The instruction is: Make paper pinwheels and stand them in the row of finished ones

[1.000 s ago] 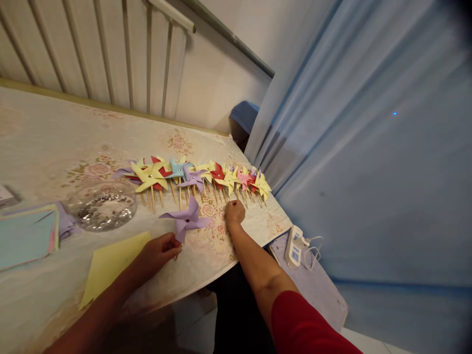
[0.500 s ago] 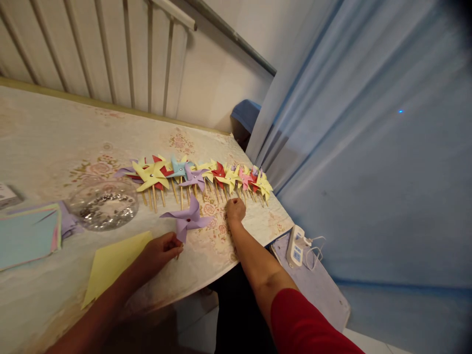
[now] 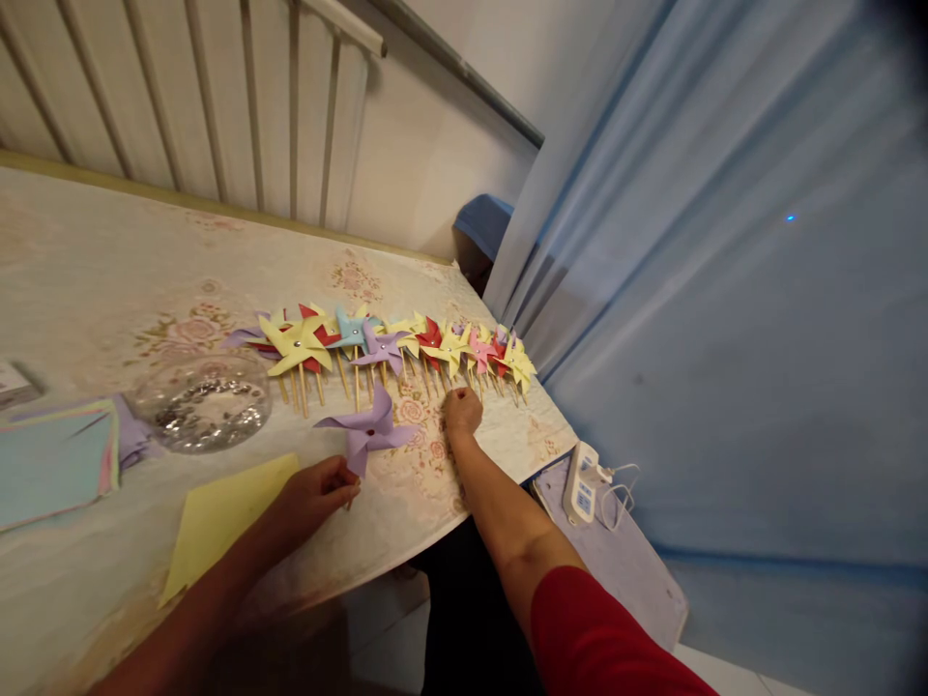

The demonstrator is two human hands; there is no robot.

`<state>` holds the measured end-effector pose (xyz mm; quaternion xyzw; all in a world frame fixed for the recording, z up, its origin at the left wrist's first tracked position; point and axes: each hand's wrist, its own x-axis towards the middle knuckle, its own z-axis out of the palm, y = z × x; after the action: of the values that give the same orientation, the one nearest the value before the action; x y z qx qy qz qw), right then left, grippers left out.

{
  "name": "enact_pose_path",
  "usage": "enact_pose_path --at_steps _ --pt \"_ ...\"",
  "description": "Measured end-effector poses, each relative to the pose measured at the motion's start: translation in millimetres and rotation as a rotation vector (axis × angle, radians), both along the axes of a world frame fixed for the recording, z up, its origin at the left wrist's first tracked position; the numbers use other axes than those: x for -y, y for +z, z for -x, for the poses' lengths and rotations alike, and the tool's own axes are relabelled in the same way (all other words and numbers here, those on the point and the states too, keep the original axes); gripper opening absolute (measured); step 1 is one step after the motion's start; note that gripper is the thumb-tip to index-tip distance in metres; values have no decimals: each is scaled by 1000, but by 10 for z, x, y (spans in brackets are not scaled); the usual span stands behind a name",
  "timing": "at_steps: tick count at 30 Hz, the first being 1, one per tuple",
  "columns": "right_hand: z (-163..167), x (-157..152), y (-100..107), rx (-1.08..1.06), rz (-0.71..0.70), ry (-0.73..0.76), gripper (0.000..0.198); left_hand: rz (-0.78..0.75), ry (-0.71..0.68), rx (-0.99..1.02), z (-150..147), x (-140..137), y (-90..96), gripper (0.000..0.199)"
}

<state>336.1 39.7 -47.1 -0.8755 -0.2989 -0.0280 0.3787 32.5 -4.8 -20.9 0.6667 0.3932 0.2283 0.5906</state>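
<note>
A purple paper pinwheel [image 3: 371,431] stands in front of me, its short stick pinched in my left hand [image 3: 328,483]. My right hand [image 3: 462,412] is closed and rests at the tabletop, just in front of several finished pinwheels [image 3: 383,346]; whatever its fingers hold, if anything, is hidden. Those pinwheels, in yellow, red, blue, purple and pink on wooden sticks, lie in a row across the table. Beneath my left forearm is a folded yellow paper sheet [image 3: 217,517].
A clear round dish [image 3: 207,406] of small metallic pieces sits left of the pinwheels. Stacked coloured paper [image 3: 54,464] lies at the far left. Beyond the right table edge, a power strip [image 3: 581,483] with a white cable rests on a small surface near the blue curtain [image 3: 725,338].
</note>
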Motion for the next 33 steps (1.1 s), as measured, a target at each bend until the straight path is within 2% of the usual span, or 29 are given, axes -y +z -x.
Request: enact_pose_path --at_steps 8,13,17,20,22,24,26,29,33 --pt "40 -12 4 -5 10 6 14 -8 1 13 6 0 -40 29" --pt "55 38 35 -31 -63 30 14 -8 9 42 -6 -3 -44 30" --pt "169 194 57 -97 -138 52 18 35 40 89 -14 -16 -75 32" --pt "434 437 47 -174 -157 132 16 43 70 120 -10 -16 -89 30" --pt "698 654 33 -242 -165 235 13 37 86 126 -4 -10 -86 29" --pt "992 878 29 -478 -224 455 10 32 87 131 0 -3 -80 28" --pt "1272 1065 46 -711 -234 556 8 33 90 132 4 4 -75 27" --pt "1588 1209 101 -894 -261 612 12 46 97 137 9 13 -66 29" --pt "1781 1193 164 -1014 -289 608 14 68 104 161 12 20 -44 32"
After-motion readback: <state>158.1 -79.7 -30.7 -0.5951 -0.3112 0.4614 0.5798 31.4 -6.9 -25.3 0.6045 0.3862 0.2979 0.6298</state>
